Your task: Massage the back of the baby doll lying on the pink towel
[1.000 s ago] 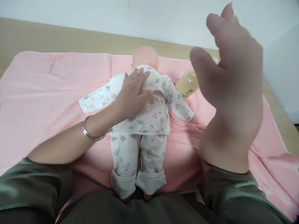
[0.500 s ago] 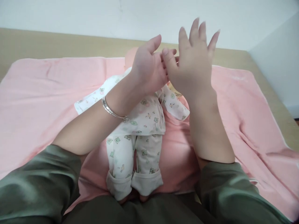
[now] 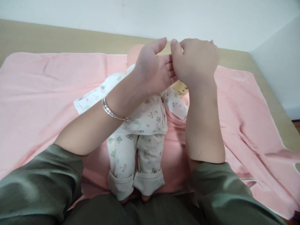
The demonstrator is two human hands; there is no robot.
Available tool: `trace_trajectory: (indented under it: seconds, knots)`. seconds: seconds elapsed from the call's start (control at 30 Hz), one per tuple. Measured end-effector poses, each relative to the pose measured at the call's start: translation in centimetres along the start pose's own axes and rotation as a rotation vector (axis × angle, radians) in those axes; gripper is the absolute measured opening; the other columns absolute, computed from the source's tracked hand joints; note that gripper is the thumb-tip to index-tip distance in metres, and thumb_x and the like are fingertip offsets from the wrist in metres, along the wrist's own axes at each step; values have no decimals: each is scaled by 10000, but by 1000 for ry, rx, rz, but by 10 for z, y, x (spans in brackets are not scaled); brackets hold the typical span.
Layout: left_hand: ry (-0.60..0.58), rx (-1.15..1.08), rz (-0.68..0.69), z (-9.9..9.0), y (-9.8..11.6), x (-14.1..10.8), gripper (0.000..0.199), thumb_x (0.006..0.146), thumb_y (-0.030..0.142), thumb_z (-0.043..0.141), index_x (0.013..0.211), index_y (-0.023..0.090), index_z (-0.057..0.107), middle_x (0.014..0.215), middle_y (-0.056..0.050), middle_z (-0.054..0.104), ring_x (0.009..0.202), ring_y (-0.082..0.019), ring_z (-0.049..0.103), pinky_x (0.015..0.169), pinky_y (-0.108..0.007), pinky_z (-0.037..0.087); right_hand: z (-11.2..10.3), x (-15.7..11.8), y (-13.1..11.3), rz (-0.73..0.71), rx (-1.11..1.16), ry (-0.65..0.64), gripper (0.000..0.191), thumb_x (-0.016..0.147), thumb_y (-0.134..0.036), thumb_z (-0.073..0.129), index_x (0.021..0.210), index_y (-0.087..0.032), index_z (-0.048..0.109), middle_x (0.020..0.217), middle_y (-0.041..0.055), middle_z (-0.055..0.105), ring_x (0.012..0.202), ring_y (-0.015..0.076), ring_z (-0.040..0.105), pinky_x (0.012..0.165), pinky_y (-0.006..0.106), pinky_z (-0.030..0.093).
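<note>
My left hand (image 3: 156, 68) is held palm up above the chest of what looks like a baby doll (image 3: 150, 115), its fingers stretched out. A silver bangle circles that wrist. Close beside its fingertips, my right hand (image 3: 195, 61) is bent over with the back towards me and the fingers curled down out of sight; whatever they may hold is hidden. The doll lies on its back in a white printed top and trousers with turned-up cuffs. My hands and left forearm cover most of its head and part of its chest.
Under the doll a pink blanket (image 3: 42, 100) is spread, creased at the right. A yellow printed item (image 3: 181, 88) partly shows behind my right wrist. The wooden tabletop (image 3: 77, 37) meets a white wall at the back.
My right hand has dropped from raised, spread fingers to a curled, bent-over pose by the left fingertips. My left hand stays palm up. The view has shifted slightly.
</note>
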State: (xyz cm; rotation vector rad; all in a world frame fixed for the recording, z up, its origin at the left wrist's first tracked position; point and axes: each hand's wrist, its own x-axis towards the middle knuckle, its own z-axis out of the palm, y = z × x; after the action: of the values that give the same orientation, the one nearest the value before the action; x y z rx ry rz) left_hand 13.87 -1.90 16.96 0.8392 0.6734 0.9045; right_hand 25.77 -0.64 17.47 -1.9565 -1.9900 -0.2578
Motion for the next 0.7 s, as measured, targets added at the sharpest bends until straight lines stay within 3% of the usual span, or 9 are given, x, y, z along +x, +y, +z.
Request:
trace_trajectory:
  seconds: [0.07, 0.13, 0.27, 0.37, 0.43, 0.5, 0.6, 0.7]
  knots:
    - [-14, -41, -52, -10, -2, -11, 653, 1099, 493, 215, 1437, 132, 640, 1256, -149, 787, 1537, -324, 550, 1242, -487, 524, 0, 0, 1, -3, 6, -14, 495, 1077, -434, 274, 777, -258, 626, 938, 121, 785, 959, 299, 722, 1193, 581, 452]
    - [32, 152, -20, -29, -5, -20, 639, 1095, 516, 235, 1375, 157, 684, 1289, -139, 768, 1558, -332, 528, 1235, -526, 522, 0, -1, 1, -13, -8, -8, 486, 1066, -432, 273, 774, -253, 618, 946, 129, 782, 937, 285, 695, 1131, 567, 480]
    - [121, 718, 185, -79, -8, -31, 592, 1061, 558, 367, 1341, 205, 751, 1393, -119, 725, 1594, -399, 460, 1199, -653, 502, 0, -5, 3, -18, -41, -6, 454, 1047, -433, 324, 976, -217, 717, 1086, 162, 790, 1100, 345, 671, 1046, 589, 513]
    - [165, 881, 284, -91, 5, -44, 583, 1071, 491, 328, 1373, 227, 751, 1359, -79, 743, 1580, -375, 483, 1189, -650, 507, -2, -8, 5, -53, -33, -49, 469, 1036, -469, 349, 1167, -222, 726, 1258, 161, 774, 1251, 403, 624, 1069, 648, 493]
    - [181, 809, 188, -82, 22, -56, 650, 1080, 387, 194, 1399, 226, 737, 1292, -56, 778, 1509, -328, 576, 1172, -603, 536, -1, -10, 7, -56, -14, -63, 490, 1036, -478, 361, 1282, -227, 703, 1421, 151, 722, 1359, 418, 574, 1130, 674, 452]
    - [151, 541, 50, -68, 39, -69, 710, 1096, 285, 63, 1541, 138, 596, 1362, -47, 767, 1467, -248, 618, 1191, -498, 528, 0, -11, 8, -25, -1, -62, 507, 1031, -453, 394, 1402, -221, 650, 1610, 142, 595, 1486, 410, 487, 1218, 687, 377]
    - [104, 66, 66, -52, 54, -84, 637, 1160, 352, 142, 1595, -20, 420, 1417, -113, 736, 1398, -189, 679, 1164, -362, 529, -1, -12, 4, 13, 2, -35, 550, 1039, -403, 440, 1541, -207, 552, 1766, 140, 388, 1627, 377, 348, 1335, 683, 212]
    - [150, -67, 52, -44, 53, -90, 585, 1167, 360, 194, 1438, 1, 567, 1312, -136, 774, 1371, -226, 696, 1117, -357, 568, -11, -17, -12, 85, -29, -64, 627, 1044, -292, 524, 1654, -182, 431, 1813, 166, 265, 1683, 382, 271, 1361, 715, 144]
